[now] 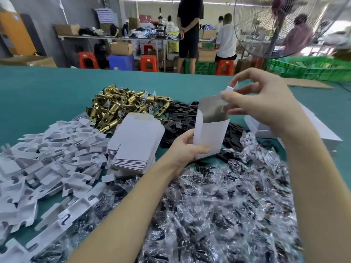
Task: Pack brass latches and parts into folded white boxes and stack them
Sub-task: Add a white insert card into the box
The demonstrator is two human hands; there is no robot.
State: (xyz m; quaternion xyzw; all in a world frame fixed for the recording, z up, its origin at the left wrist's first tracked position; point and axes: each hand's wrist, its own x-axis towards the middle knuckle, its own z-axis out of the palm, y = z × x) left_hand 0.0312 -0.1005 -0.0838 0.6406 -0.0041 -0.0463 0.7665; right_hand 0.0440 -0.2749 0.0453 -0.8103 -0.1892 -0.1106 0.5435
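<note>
Here my left hand grips the base of an upright white box above the table, its top open and nothing visible inside. My right hand pinches its upper flap. Brass latches lie heaped beyond a stack of flat boxes.
</note>
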